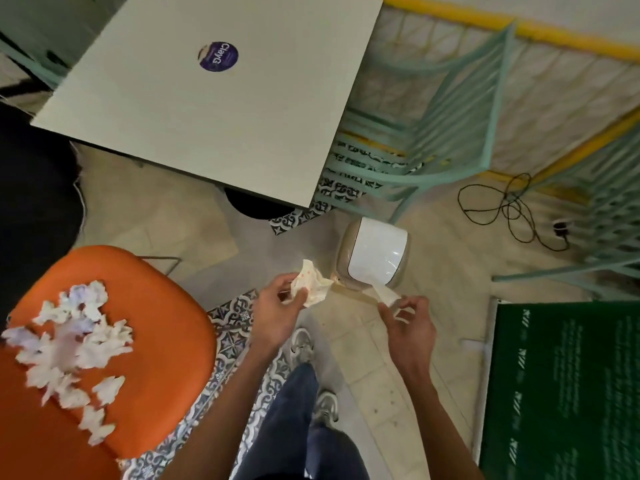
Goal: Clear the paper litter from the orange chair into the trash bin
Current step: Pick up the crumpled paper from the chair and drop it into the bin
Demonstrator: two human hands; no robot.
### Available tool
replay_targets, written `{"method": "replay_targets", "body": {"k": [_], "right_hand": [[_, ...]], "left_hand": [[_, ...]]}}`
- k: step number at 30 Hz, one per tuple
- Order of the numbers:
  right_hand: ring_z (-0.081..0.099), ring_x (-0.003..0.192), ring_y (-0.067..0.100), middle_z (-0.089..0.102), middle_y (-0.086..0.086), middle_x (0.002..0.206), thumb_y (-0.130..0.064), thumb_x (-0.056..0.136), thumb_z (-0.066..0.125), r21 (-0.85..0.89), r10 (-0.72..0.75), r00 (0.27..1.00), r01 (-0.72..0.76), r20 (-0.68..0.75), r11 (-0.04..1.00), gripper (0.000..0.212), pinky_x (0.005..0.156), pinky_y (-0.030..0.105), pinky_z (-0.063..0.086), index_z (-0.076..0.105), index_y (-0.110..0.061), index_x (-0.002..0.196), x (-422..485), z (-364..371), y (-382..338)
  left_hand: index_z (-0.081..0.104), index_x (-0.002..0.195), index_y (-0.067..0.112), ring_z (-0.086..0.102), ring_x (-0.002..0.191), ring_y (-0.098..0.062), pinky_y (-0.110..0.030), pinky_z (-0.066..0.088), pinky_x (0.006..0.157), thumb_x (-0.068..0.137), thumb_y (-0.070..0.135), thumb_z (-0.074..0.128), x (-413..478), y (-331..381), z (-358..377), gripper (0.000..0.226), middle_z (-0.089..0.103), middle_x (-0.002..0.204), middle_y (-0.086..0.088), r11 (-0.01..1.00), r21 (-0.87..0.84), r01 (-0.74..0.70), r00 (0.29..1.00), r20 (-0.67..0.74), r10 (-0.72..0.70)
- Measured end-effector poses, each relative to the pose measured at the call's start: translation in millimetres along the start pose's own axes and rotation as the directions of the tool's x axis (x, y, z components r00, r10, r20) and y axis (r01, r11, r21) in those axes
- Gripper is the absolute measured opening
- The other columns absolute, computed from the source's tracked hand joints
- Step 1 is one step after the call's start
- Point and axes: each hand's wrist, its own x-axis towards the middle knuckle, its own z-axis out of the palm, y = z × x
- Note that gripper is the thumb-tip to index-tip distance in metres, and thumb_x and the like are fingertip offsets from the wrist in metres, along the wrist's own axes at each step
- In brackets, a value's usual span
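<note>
Left hand (pixel 277 306) and right hand (pixel 408 327) pinch paper (pixel 311 282) by trash bin (pixel 375 254) near table (pixel 207 109).

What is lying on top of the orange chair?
Many crumpled white paper scraps lie scattered on the orange chair seat. Anything beneath them is hidden.

The chair (pixel 166 323) is orange, the litter (pixel 65 344) white, the bin (pixel 346 252) beige with a white lid (pixel 377 252).

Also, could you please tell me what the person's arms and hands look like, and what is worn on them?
Nothing is worn: the left grip and right grip are bare hands, no gloves, rings or watch visible. Both forearms are bare down to the frame edge, no sleeves showing.
</note>
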Motion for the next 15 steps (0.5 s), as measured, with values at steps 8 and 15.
{"method": "replay_targets", "body": {"k": [8, 15], "right_hand": [[0.061, 0.084, 0.014, 0.062, -0.007, 0.104, -0.025, 0.09, 0.085, -0.346, -0.19, 0.974, 0.221, 0.121, 0.912, 0.026, 0.074, 0.028, 0.05, 0.061, -0.024, 0.097, 79, 26, 32], [0.061, 0.097, 0.026, 0.062, -0.002, 0.112, -0.024, 0.091, 0.08, -0.54, -0.299, 0.921, 0.388, 0.25, 0.747, 0.026, 0.07, 0.033, 0.051, 0.056, -0.022, 0.102, 114, 62, 52]], "left_hand": [[0.072, 0.132, 0.026, 0.07, 0.102, 0.003, -0.028, 0.06, 0.095, 0.096, 0.022, 0.074, 58, 7, 47, 0.036, 0.077, 0.115, 0.013, 0.994, 0.103, -0.04, 0.995, 0.097, 0.03], [0.073, 0.132, 0.024, 0.069, 0.1, 0.011, -0.006, 0.052, 0.084, 0.096, 0.017, 0.074, 87, -18, 82, 0.036, 0.077, 0.115, 0.013, 0.993, 0.112, -0.045, 0.998, 0.041, 0.04]]}}
